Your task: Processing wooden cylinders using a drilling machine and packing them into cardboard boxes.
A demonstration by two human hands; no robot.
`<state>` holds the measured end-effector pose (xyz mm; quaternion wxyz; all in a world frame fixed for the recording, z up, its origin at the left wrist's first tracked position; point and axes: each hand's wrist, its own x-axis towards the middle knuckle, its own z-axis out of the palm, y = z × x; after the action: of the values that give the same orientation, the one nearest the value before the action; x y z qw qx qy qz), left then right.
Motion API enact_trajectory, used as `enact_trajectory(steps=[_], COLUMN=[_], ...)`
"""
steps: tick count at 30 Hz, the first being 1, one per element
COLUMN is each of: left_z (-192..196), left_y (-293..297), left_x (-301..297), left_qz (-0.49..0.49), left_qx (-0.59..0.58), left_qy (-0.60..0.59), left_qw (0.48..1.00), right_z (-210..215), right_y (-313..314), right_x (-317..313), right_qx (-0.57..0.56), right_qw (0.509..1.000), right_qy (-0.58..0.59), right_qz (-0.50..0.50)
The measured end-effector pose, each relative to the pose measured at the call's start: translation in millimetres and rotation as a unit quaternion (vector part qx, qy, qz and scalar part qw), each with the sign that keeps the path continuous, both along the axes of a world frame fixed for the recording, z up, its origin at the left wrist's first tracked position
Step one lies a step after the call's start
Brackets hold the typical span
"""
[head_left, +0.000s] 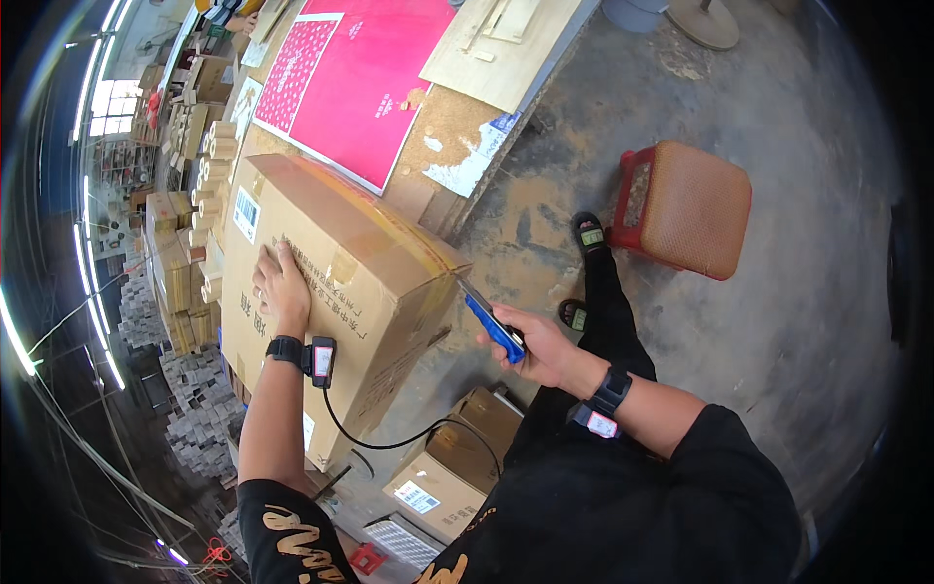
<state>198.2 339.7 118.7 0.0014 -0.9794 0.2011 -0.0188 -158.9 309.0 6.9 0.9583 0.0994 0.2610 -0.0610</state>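
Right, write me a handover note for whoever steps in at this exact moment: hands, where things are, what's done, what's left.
Left hand: flat on top of the large cardboard box, pressing it steady; it grips nothing.
Right hand: closed around a blue-handled utility knife, blade tip at the box's near top edge, where the tape strip comes over.
The box sits on the worktable, beside pink printed sheets. Smaller cartons lie on the floor below; a red stool stands to the right.
Done: knife placed at the tape end.
Left: the flaps look closed and the tape across the top looks uncut.
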Motion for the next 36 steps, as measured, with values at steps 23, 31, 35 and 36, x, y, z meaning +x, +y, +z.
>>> enact_trajectory(steps=[23,31,35,36], left_z=[0,-2,-1,0], left_y=[-2,-1,-3,-3], left_x=[2,3,2,2], left_qz=[0.009,0.007,0.006,0.014], left_qx=[-0.005,-0.009,-0.006,0.006], left_qy=[0.001,0.001,0.002,0.009], left_qw=[1.0,1.0,1.0,1.0], right_z=[53,52,66,70], right_y=[-1,-2,-8,-8], right_x=[16,10,10,10], right_qx=[-0.147,-0.093,-0.059,-0.044], right_qw=[0.98,0.989,0.993,0.997], right_qy=[0.119,0.097,0.087,0.037], right_qz=[0.052,0.056,0.047,0.044])
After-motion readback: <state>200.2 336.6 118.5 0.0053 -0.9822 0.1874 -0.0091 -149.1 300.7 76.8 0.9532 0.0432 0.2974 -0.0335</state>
